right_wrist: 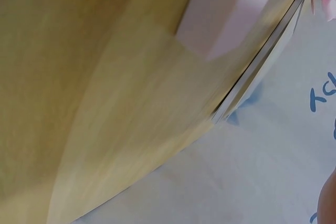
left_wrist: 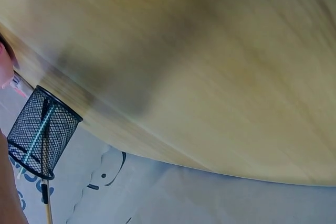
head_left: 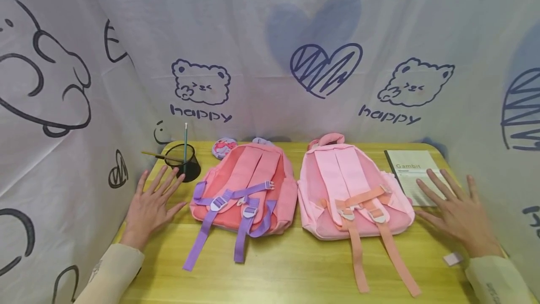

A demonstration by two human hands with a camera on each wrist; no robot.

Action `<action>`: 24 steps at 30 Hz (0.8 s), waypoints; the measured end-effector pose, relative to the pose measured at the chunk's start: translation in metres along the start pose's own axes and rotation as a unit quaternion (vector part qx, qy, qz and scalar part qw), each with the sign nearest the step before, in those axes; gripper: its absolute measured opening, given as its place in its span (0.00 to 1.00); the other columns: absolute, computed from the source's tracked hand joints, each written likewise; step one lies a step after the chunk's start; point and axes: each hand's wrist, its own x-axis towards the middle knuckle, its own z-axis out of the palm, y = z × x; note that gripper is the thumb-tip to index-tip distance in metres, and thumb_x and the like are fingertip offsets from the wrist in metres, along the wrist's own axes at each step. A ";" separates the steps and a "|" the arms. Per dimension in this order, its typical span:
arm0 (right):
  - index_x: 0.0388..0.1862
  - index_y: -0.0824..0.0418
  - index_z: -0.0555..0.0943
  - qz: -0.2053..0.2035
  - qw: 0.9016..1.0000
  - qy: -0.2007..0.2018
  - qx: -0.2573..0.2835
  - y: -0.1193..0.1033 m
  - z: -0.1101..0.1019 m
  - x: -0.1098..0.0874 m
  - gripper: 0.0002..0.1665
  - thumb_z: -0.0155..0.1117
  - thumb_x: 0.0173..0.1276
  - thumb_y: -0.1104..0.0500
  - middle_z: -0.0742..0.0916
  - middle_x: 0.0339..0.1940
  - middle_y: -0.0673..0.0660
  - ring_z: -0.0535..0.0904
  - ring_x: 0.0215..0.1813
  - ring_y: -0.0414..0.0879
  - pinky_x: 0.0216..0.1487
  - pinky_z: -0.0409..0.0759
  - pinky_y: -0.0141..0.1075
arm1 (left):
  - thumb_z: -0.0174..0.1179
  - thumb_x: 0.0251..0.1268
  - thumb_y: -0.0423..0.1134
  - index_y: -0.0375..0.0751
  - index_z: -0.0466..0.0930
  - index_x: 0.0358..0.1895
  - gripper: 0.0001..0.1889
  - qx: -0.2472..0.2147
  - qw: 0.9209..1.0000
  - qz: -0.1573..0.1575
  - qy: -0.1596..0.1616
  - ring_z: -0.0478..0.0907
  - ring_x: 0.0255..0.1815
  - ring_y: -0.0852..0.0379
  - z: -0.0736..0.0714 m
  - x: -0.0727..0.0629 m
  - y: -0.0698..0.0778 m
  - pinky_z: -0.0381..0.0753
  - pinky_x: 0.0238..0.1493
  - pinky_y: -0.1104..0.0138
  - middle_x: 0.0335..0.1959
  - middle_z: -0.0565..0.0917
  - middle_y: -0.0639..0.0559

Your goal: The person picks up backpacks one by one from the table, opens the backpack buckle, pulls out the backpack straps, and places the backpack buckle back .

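Palm down with fingers spread, my left hand (head_left: 149, 208) is at the table's left side, holding nothing. Just beyond its fingertips stands a black mesh pen holder (head_left: 192, 171) containing a teal pencil (head_left: 185, 142) and a thin yellowish stick (head_left: 153, 155). On the right, my right hand (head_left: 461, 215) also has spread fingers and holds nothing; its fingers overlap the view of a notebook (head_left: 407, 186) marked "Gambit". A coral-pink backpack (head_left: 287, 196) with purple straps and a light pink backpack (head_left: 310, 210) with orange straps lie side by side between the hands, strap sides up.
Near the right wrist lies a small pale pink block (head_left: 453, 259), seen close in the right wrist view. A round purple-and-pink item (head_left: 222, 147) shows partly behind the coral backpack. Printed white cloth (head_left: 261, 93) surrounds the yellow wooden table (head_left: 253, 280) at the back and sides.
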 end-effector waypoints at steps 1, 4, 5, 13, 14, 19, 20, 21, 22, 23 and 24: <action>0.87 0.40 0.46 0.001 1.000 -0.002 -0.003 0.000 0.000 0.000 0.60 0.60 0.64 0.24 0.45 0.89 0.49 0.30 0.88 0.50 0.81 0.28 0.65 | 0.08 0.69 0.78 0.48 0.68 0.77 0.54 0.000 1.000 0.000 -0.001 0.47 0.86 0.44 0.000 0.000 0.000 0.36 0.84 0.43 0.83 0.59 0.48; 0.87 0.40 0.46 0.001 1.000 -0.004 -0.008 -0.001 0.000 0.000 0.60 0.60 0.64 0.24 0.44 0.89 0.49 0.30 0.88 0.51 0.81 0.28 0.65 | 0.09 0.70 0.78 0.48 0.69 0.77 0.54 0.001 1.000 0.000 -0.002 0.48 0.86 0.44 -0.001 -0.001 -0.001 0.36 0.84 0.43 0.84 0.57 0.49; 0.87 0.40 0.46 0.001 1.000 -0.005 -0.008 -0.001 0.001 0.000 0.60 0.60 0.64 0.23 0.44 0.89 0.50 0.30 0.88 0.51 0.81 0.28 0.65 | 0.09 0.70 0.78 0.48 0.69 0.77 0.53 0.002 1.000 0.000 0.000 0.48 0.86 0.44 -0.001 -0.001 -0.002 0.37 0.84 0.43 0.84 0.57 0.49; 0.87 0.39 0.45 -0.002 1.000 -0.001 -0.003 0.001 0.000 -0.001 0.59 0.57 0.65 0.23 0.45 0.89 0.50 0.30 0.88 0.50 0.81 0.28 0.64 | 0.10 0.70 0.78 0.49 0.68 0.78 0.53 -0.006 1.000 0.000 0.003 0.47 0.86 0.44 -0.001 -0.003 -0.001 0.37 0.83 0.42 0.87 0.49 0.52; 0.87 0.39 0.46 -0.002 1.000 -0.001 -0.002 0.001 0.000 -0.001 0.59 0.58 0.65 0.23 0.45 0.88 0.50 0.30 0.88 0.50 0.81 0.28 0.65 | 0.10 0.70 0.78 0.49 0.67 0.78 0.53 -0.005 1.000 0.000 0.001 0.47 0.86 0.44 -0.001 -0.003 -0.001 0.36 0.83 0.42 0.87 0.49 0.52; 0.87 0.40 0.46 0.001 1.000 -0.001 -0.007 0.000 0.001 -0.001 0.60 0.59 0.64 0.23 0.44 0.88 0.50 0.29 0.88 0.50 0.81 0.27 0.65 | 0.10 0.70 0.77 0.48 0.69 0.77 0.53 -0.006 1.000 -0.001 0.006 0.52 0.85 0.43 0.000 -0.004 0.000 0.37 0.83 0.43 0.83 0.60 0.48; 0.87 0.40 0.46 0.002 1.000 -0.002 -0.008 0.001 0.001 -0.001 0.60 0.60 0.64 0.24 0.44 0.88 0.50 0.29 0.88 0.50 0.81 0.27 0.65 | 0.09 0.70 0.77 0.48 0.69 0.77 0.53 -0.006 1.000 -0.003 0.004 0.53 0.85 0.43 0.001 -0.003 0.000 0.37 0.84 0.43 0.82 0.61 0.48; 0.87 0.40 0.46 0.002 1.000 -0.003 -0.007 0.000 0.000 -0.001 0.60 0.60 0.64 0.24 0.44 0.88 0.50 0.29 0.88 0.50 0.81 0.27 0.65 | 0.10 0.70 0.77 0.48 0.69 0.77 0.53 -0.006 1.000 -0.003 0.004 0.53 0.84 0.43 0.001 -0.003 0.001 0.37 0.84 0.43 0.82 0.62 0.47; 0.87 0.40 0.45 0.003 1.000 -0.005 -0.010 0.000 0.000 -0.002 0.60 0.59 0.64 0.24 0.44 0.88 0.50 0.29 0.88 0.50 0.81 0.27 0.64 | 0.10 0.70 0.77 0.48 0.69 0.77 0.53 -0.006 1.000 -0.003 0.001 0.54 0.84 0.42 0.001 -0.003 0.001 0.37 0.84 0.43 0.82 0.62 0.47; 0.87 0.40 0.45 0.004 1.000 -0.008 -0.011 -0.001 0.000 -0.002 0.60 0.59 0.65 0.23 0.44 0.88 0.50 0.29 0.88 0.50 0.81 0.27 0.64 | 0.10 0.70 0.77 0.48 0.69 0.77 0.53 -0.006 1.000 -0.003 -0.002 0.55 0.84 0.42 0.001 -0.003 0.001 0.37 0.84 0.43 0.82 0.62 0.47; 0.87 0.40 0.44 0.006 1.000 -0.011 -0.012 -0.001 0.000 -0.002 0.60 0.59 0.65 0.23 0.44 0.88 0.50 0.28 0.87 0.51 0.81 0.26 0.64 | 0.12 0.71 0.77 0.48 0.68 0.78 0.52 -0.008 1.000 -0.003 -0.005 0.55 0.83 0.41 0.001 -0.004 0.001 0.36 0.84 0.44 0.82 0.61 0.47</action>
